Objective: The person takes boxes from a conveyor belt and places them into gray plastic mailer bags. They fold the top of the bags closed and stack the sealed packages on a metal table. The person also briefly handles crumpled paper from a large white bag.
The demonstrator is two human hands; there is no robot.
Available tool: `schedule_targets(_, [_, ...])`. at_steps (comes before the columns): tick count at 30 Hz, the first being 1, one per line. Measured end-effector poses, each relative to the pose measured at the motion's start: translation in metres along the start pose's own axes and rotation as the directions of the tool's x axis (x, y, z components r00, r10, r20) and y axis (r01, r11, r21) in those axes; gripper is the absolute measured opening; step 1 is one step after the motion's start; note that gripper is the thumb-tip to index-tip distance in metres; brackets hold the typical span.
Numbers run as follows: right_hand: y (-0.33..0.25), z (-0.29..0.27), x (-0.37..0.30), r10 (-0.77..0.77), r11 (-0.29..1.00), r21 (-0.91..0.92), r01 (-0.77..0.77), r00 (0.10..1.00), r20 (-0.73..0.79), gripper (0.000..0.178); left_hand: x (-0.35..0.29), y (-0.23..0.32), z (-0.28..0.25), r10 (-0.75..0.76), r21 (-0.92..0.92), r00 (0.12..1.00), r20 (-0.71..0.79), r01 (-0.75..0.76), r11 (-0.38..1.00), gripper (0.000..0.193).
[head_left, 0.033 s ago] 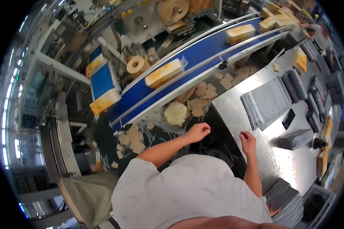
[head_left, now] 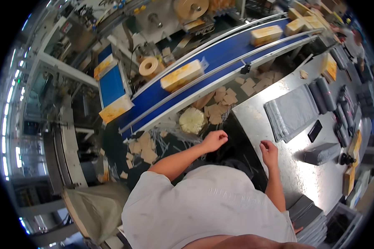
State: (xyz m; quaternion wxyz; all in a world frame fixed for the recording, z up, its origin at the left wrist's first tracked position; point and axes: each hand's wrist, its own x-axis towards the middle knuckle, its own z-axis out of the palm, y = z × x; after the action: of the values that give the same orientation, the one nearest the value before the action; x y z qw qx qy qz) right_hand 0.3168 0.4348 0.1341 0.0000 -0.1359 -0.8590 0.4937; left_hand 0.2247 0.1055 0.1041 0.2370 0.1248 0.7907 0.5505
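Observation:
My left hand [head_left: 215, 141] is in front of my body, left of the table's edge, with its fingers curled in and nothing visible in them. Over the near left part of the metal table [head_left: 253, 124] is my right hand [head_left: 269, 152], its fingers loosely curled and empty. Closest to it on the table lies a stack of flat grey plastic bags [head_left: 293, 112]. A dark phone [head_left: 315, 131] lies beside that stack, and a grey wrapped packet [head_left: 322, 153] is a little nearer to me.
A blue conveyor belt [head_left: 220, 60] carries yellow-white packs, including one pack [head_left: 182, 75], across the far side. Cardboard scraps [head_left: 147, 151] litter the floor. Another person's hand [head_left: 297, 228] is by grey bags [head_left: 305, 211] at lower right. A second person [head_left: 353, 43] stands far right.
The whole view has shifted slightly. Packs on the belt appear a little farther right. Both my hands keep almost the same place and pose.

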Motion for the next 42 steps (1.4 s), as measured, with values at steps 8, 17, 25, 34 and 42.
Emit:
schedule_targets(8, [-0.036, 0.048, 0.117, -0.194, 0.960, -0.124, 0.250, 0.917, 0.348, 0.021, 0.023, -0.016, -0.060, -0.162, -0.089, 0.956, -0.245, 0.144, 0.986, 0.023])
schedule_targets(17, [-0.059, 0.054, 0.165, -0.231, 0.944, -0.130, 0.302, 0.892, 0.389, 0.021, 0.067, -0.077, -0.216, -0.178, 0.585, 0.882, -0.437, 0.429, 0.688, 0.050])
schedule_targets(25, [-0.037, 0.026, 0.129, 0.201, 0.946, -0.268, -0.181, 0.979, 0.047, 0.022, 0.119, -0.169, -0.398, -0.446, 0.485, 0.630, -0.636, 0.775, 0.404, 0.086])
schedule_targets(34, [-0.060, 0.045, 0.090, 0.425, 0.883, -0.204, -0.423, 0.904, -0.034, 0.022, 0.217, -0.193, -0.398, -0.539, 0.821, 0.739, -0.405, 0.553, 0.141, 0.098])
schedule_targets(42, [-0.062, 0.037, 0.063, 0.492, 0.863, -0.046, -0.504, 0.857, -0.152, 0.025, 0.358, -0.039, -0.357, 0.055, 0.591, 0.997, -0.049, -0.016, 0.807, 0.082])
